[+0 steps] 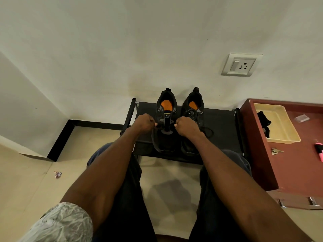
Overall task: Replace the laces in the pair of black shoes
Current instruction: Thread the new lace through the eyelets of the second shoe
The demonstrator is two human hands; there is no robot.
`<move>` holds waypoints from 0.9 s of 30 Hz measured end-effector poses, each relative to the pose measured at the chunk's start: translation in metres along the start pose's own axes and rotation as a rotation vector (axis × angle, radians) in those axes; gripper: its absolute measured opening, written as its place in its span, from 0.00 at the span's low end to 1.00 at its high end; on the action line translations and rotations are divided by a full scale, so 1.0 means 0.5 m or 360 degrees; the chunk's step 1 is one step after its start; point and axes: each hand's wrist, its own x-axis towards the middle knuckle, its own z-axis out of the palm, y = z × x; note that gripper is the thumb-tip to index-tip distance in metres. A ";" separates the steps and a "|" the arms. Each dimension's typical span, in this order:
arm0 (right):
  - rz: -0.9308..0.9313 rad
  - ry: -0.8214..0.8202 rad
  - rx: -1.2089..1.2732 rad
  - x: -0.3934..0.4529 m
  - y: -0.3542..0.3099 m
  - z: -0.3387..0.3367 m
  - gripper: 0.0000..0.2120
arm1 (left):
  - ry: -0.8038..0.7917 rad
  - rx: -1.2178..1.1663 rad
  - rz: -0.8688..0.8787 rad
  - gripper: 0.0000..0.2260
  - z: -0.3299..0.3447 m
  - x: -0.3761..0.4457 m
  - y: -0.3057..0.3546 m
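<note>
Two black shoes with orange insoles stand side by side on a low black rack (222,130), heels toward the wall. The left shoe (166,110) has its tongue bare between my hands. My left hand (145,123) pinches a black lace (153,138) at the shoe's left side; the lace hangs down along the shoe. My right hand (187,126) is curled at the shoe's right side, pinching what looks like the other lace end. The right shoe (193,109) is laced, its loose lace end (208,132) looping on the rack.
A red-brown cabinet (297,172) stands at the right with a beige tray (279,123), a black cloth (264,122), keys (276,151) and a pink object (319,151). The wall and a socket (241,64) lie behind the rack. A small wrapper (57,174) lies on the floor.
</note>
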 end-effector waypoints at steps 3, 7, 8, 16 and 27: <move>0.0039 0.0020 -0.0004 0.007 0.006 0.004 0.12 | -0.0004 0.0002 0.0010 0.08 0.000 0.002 -0.008; 0.0145 -0.0002 0.0013 0.013 0.015 0.005 0.16 | -0.0006 0.0051 0.0035 0.10 -0.008 0.001 -0.017; 0.0170 -0.0013 0.0028 0.014 0.017 0.003 0.16 | -0.0007 0.0063 0.0040 0.11 -0.012 -0.001 -0.019; 0.0145 0.0050 0.0084 0.007 0.029 0.009 0.11 | 0.0025 -0.0014 -0.0037 0.14 -0.011 -0.014 -0.009; 0.0213 -0.0261 0.1754 -0.105 -0.095 -0.025 0.09 | -0.1298 -0.0515 0.0106 0.10 -0.013 -0.131 0.054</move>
